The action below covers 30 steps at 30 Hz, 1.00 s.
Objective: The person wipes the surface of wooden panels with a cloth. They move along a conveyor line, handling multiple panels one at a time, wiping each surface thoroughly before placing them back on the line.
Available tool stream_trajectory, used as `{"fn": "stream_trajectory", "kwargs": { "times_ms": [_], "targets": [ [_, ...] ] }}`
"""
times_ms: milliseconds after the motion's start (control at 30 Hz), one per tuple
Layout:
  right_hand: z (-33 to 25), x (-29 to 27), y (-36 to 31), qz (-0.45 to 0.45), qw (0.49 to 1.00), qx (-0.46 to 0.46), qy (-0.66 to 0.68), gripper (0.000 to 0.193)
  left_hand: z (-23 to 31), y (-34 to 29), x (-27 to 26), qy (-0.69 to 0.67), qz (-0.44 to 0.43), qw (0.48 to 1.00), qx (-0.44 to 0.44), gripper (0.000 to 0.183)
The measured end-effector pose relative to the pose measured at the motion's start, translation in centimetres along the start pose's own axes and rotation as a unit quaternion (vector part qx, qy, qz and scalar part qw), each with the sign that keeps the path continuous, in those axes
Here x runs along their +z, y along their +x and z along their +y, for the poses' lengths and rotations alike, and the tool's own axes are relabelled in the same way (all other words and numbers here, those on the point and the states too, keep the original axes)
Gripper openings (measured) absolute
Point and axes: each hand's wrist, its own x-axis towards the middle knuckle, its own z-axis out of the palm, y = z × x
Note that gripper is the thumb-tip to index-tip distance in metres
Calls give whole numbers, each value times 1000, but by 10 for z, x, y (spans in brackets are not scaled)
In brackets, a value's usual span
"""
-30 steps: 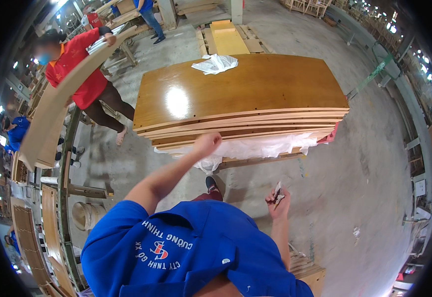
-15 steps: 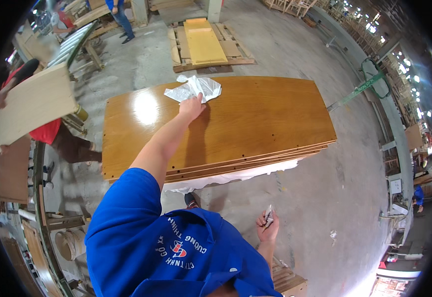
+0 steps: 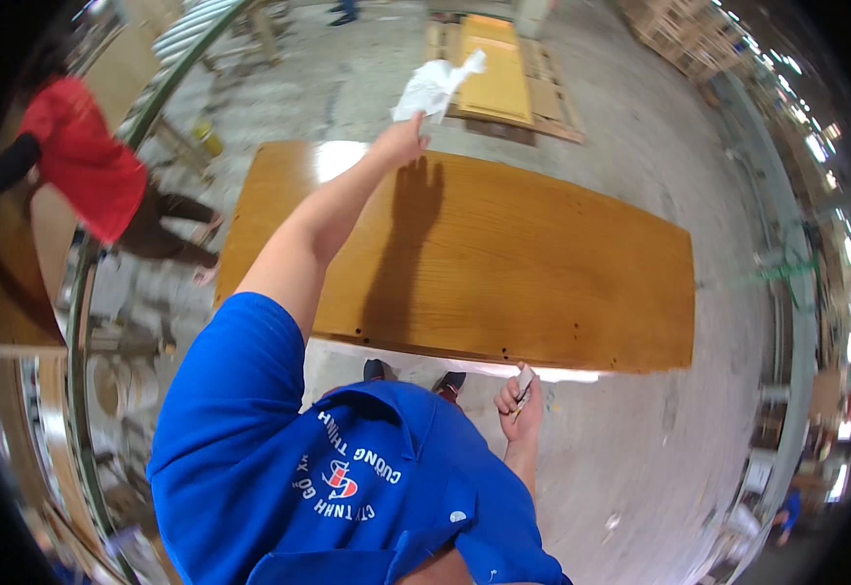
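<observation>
My left arm stretches over the far side of a brown varnished wooden board (image 3: 513, 253). Beyond the board's far edge, a crumpled white plastic sheet (image 3: 430, 90) hangs in the air by the fingertips of my left hand (image 3: 402, 143). The fingers look stretched out, and their shadow on the board shows them apart; whether a fingertip still touches the sheet is hard to see. My right hand (image 3: 521, 408) is at the board's near edge, closed round a small pale object (image 3: 525, 376) with a dark and yellowish part. Its kind does not show.
A yellow panel (image 3: 494, 73) lies on a wooden pallet (image 3: 562, 117) past the board. At the left, a person in a red shirt (image 3: 94, 161) stands beside large boards and a roller conveyor (image 3: 191, 29). A green bar (image 3: 776, 273) stands off to the right.
My left hand has risen off the board and moved forward, the white sheet going from the board to beyond its far edge. My right hand has come up nearer the board.
</observation>
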Motion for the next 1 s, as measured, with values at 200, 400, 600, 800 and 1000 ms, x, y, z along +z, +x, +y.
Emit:
{"fn": "stream_trajectory", "kwargs": {
  "times_ms": [200,400,600,800,1000],
  "targets": [
    [-41,47,89,-152,977,74,-133,24,-69,-223,54,165,237,957,-18,39],
    [-13,115,172,-248,925,130,-256,21,-64,-408,81,154,316,879,-322,40],
    [89,202,228,-306,875,123,-354,21,-65,-591,149,-91,-40,819,-565,44],
    [204,289,270,-312,808,11,-501,25,-49,-678,164,-191,-94,740,-638,34],
    [286,362,341,-297,757,-218,-540,33,-102,-664,142,-340,100,680,-642,34]
  ]
}}
